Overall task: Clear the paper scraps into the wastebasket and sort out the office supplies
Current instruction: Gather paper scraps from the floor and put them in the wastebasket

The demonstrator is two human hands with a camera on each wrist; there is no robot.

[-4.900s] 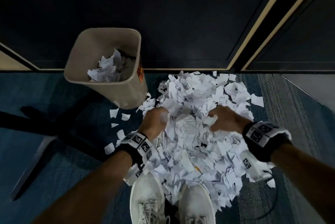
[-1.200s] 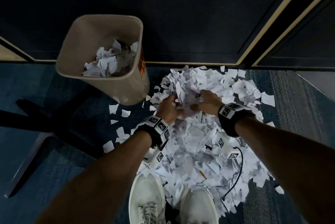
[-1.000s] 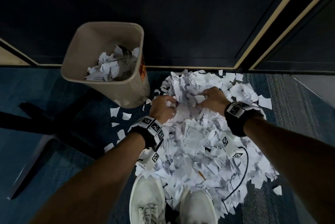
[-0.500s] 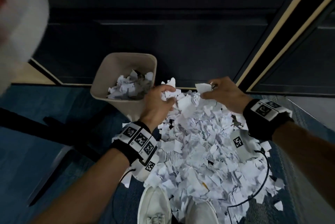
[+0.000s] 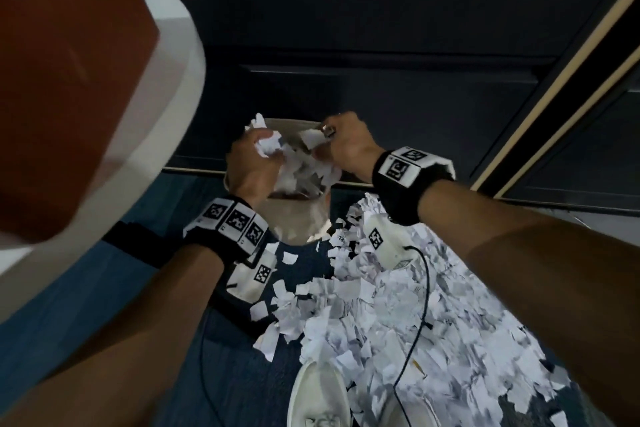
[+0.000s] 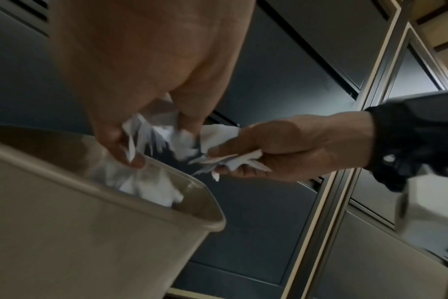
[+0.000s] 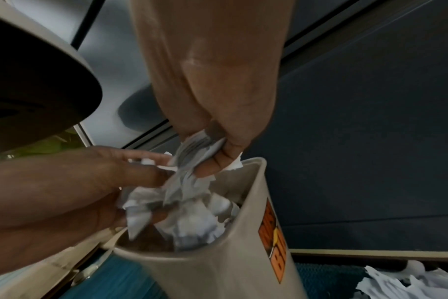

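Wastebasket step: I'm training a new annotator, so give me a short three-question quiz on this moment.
1. True or false: both hands hold paper scraps over the wastebasket.
2. Multiple choice: where does most of the loose paper lie? A) on the carpet to the right of the wastebasket, B) on a desk, C) on a chair.
3. Short answer: what colour is the sticker on the wastebasket's side?

Key
1. True: the left hand and the right hand each grip scraps above the opening.
2. A: the paper pile covers the carpet by the white shoes.
3. Orange.
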